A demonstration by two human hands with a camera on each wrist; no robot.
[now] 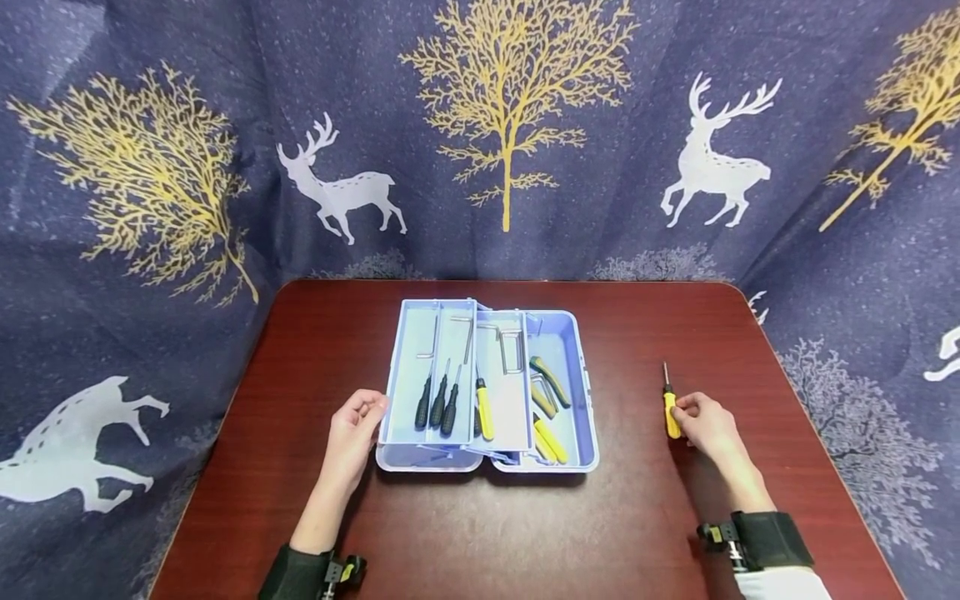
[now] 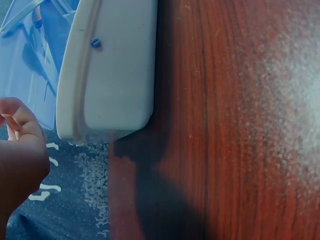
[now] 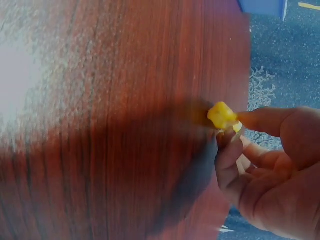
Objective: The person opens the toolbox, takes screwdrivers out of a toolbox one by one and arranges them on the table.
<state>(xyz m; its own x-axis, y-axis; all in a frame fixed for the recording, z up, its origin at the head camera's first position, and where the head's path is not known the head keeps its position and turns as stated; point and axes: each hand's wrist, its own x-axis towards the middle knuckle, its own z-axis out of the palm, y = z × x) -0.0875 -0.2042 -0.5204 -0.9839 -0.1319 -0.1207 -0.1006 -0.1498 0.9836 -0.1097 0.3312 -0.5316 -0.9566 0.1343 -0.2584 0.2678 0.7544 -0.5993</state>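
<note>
On the right of the table my right hand [image 1: 708,425] pinches the yellow and black handle of a screwdriver [image 1: 671,412] between thumb and fingers, its metal shaft pointing away from me. In the right wrist view only the yellow handle end [image 3: 221,116] shows at the fingertips. My left hand [image 1: 356,429], fingers curled, grips the left edge of the upper tray [image 1: 408,350] of a light blue toolbox [image 1: 588,417], which stands unfolded. Black-handled screwdrivers [image 1: 439,404] and hex keys [image 1: 512,350] lie in the trays, along with another yellow-handled screwdriver [image 1: 484,410].
Pliers [image 1: 551,382] with green and yellow handles and more yellow-handled tools [image 1: 551,440] lie in the toolbox's right bottom compartment. The brown table [image 1: 540,533] reaches back to a dark blue curtain [image 1: 570,225] with deer and trees.
</note>
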